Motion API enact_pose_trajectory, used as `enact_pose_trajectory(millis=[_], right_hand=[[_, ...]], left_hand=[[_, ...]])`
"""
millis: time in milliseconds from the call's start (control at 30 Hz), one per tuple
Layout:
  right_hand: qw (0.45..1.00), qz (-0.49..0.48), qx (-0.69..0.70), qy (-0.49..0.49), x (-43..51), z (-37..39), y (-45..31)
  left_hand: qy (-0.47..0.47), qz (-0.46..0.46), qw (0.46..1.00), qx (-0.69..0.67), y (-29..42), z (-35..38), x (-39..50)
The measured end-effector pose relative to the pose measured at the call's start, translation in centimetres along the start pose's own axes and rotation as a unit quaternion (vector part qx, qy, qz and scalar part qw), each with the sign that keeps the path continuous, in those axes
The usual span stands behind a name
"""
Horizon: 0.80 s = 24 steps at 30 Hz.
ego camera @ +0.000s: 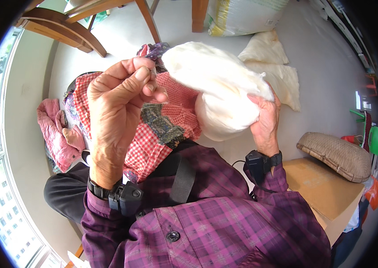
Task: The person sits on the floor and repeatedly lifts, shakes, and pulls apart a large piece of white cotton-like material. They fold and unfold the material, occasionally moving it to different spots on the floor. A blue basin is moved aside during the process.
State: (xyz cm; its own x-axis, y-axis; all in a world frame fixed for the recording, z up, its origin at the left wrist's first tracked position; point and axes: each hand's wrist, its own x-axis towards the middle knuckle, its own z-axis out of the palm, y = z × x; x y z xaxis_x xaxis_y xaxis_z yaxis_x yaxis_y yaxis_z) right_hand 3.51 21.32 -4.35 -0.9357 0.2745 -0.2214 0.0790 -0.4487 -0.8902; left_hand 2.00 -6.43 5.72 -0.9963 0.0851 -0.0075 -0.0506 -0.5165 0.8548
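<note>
My right hand (266, 115) grips the edge of a piece of cream-white batting (219, 72), thumb on top. The soft sheet hangs folded over, with its lower part (224, 117) bulging beneath the upper. To the left, my left hand (125, 85) is raised, thumb and forefinger pinched together. A faint pale wisp of fibre (154, 71) shows at those fingertips, apart from the batting. Across my lap, below both hands, lies a red-and-white checked cloth garment (149, 147) with a dark floral band (162, 122). Its far end is partly hidden behind the batting.
More batting pieces (271, 67) lie on the floor beside a large plastic sack (246, 16). A pink quilted garment (56, 134) is at the left by the wall. Wooden furniture legs (149, 21) stand ahead. At right, a woven basket (334, 155) rests on a cardboard box (319, 184).
</note>
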Motion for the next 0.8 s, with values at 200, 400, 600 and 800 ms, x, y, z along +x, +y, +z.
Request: enact_pose_trajectory(millis=[200, 400, 600, 800], right_hand=[[1.000, 0.011, 0.008, -0.005, 0.5, -1.7, 1.3], [0.996, 0.027, -0.071, 0.055, 2.1, -4.2, 1.9], [0.992, 0.087, -0.093, 0.019, 3.4, -5.0, 1.0], [0.991, -0.006, -0.127, 0.032, 3.7, -4.6, 0.5]], left_hand=[[0.052, 0.082, 0.993, 0.060, 7.7, -4.3, -4.8], [0.271, 0.207, 0.918, 0.205, 16.6, -13.5, -16.6], [0.566, 0.191, 0.722, 0.349, 20.9, -27.1, -32.1], [0.720, -0.058, 0.511, 0.465, 21.1, -40.0, -47.8]])
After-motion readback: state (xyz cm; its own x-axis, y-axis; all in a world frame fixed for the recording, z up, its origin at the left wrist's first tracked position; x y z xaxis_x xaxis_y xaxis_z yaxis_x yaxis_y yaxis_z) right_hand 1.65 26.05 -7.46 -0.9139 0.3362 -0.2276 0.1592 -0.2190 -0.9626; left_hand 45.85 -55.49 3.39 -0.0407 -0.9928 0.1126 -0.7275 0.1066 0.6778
